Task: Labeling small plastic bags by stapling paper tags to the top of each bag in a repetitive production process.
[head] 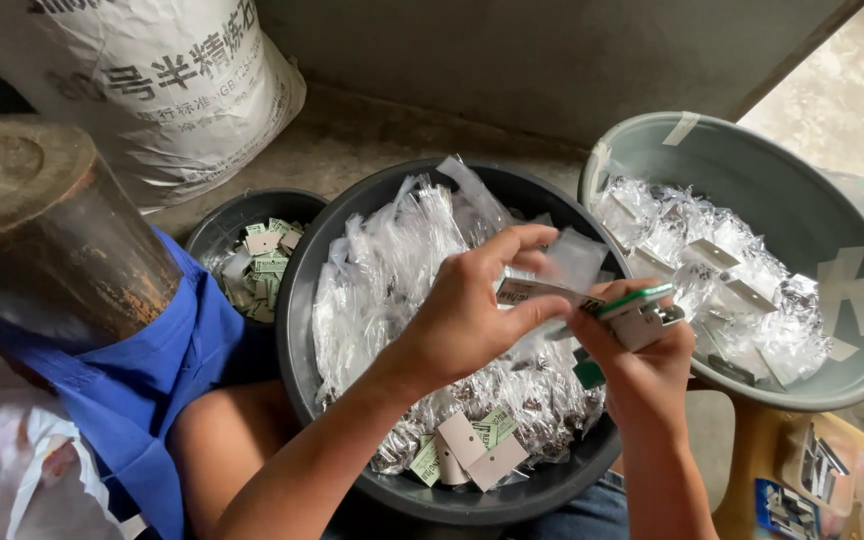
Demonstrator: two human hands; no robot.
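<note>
left hand (467,315): fingers pinching a card (535,292) with a clear bag (574,258)
right hand (640,372): fingers wrapped round a green stapler (640,308), touching the card
basin (297,330): under both, full of bags

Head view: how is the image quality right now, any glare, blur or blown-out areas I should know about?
Head view: soft, even daylight; the floor at the top right corner is washed out. The clear plastic bags in the dark basin and in the grey basin glint with small highlights. The left hand is sharp, while the bag at its fingertips is motion-blurred. The right hand holds a green stapler.
</note>
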